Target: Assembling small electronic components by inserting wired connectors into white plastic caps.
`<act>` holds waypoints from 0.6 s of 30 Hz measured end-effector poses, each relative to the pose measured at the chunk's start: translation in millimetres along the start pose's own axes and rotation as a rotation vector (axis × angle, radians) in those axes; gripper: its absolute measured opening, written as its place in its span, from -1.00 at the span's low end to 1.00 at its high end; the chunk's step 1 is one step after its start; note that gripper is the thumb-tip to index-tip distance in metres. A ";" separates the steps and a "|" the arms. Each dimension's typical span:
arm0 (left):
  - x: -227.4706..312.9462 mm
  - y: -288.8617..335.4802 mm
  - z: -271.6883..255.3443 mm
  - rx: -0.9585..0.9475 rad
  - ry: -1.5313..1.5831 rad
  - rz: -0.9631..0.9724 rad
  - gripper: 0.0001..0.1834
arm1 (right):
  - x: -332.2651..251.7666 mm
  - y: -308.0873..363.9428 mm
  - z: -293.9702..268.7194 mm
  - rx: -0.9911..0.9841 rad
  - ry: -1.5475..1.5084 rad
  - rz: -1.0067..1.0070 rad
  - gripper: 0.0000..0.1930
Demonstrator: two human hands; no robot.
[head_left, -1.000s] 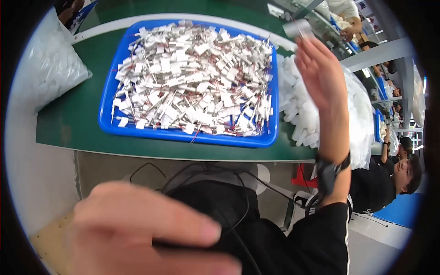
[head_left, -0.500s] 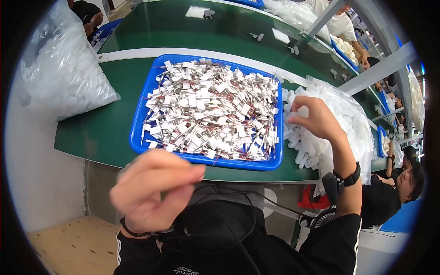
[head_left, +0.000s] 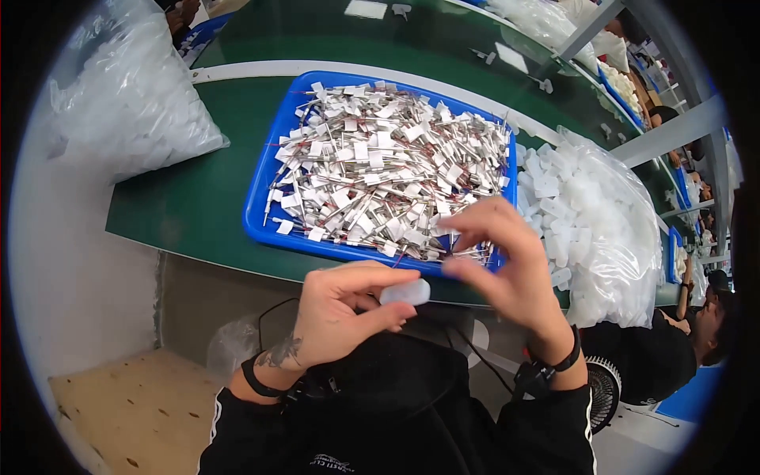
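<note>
My left hand (head_left: pixel 342 310) is closed in front of the tray's near edge. Between its thumb and fingers is a small translucent white plastic cap (head_left: pixel 405 293), rounded at its end. My right hand (head_left: pixel 507 261), somewhat blurred, reaches over the near right corner of the blue tray (head_left: pixel 257 207). Thumb and forefinger are apart there, with nothing visible between them. Heaped in the tray are many small wired parts (head_left: pixel 372 170) with metal pins, white tags and thin red wires. Beyond my right hand, similar white caps (head_left: pixel 546 186) spill from a clear plastic bag (head_left: pixel 609 237).
A large clear bag of white pieces (head_left: pixel 134 111) stands on the left of the green table (head_left: pixel 182 202). Behind the tray runs a white rail (head_left: pixel 237 71), then a green conveyor (head_left: pixel 317 36) with scattered parts. Co-workers are at the right, near grey metal posts (head_left: pixel 673 131).
My right hand has come left from the cap pile to the tray's near corner. My left hand has moved right and now holds a cap. The whole view has shifted slightly.
</note>
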State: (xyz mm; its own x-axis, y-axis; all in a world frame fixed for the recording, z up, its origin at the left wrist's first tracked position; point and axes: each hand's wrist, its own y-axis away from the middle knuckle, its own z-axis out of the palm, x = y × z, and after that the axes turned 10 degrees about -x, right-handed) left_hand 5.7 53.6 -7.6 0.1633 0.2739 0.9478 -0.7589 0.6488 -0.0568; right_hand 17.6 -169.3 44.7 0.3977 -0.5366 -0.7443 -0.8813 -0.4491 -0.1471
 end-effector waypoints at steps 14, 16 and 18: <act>23.1 -18.6 2.2 0.086 -0.132 0.182 -0.65 | 16.9 1.3 -10.1 0.322 0.314 -0.188 -0.77; 24.7 -36.3 14.0 0.198 -0.658 0.245 -0.64 | 16.5 1.7 -12.1 0.367 0.373 -0.198 -0.77; 22.5 -42.0 21.4 0.229 -0.704 0.292 -0.61 | 14.2 2.6 -11.0 0.417 0.427 -0.212 -0.77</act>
State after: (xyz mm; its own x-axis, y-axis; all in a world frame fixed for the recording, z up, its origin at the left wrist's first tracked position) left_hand 27.8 17.3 22.8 -0.4413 -0.1518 0.8844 -0.8326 0.4369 -0.3405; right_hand 23.9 -186.0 40.9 0.5652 -0.7433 -0.3580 -0.7634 -0.3066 -0.5686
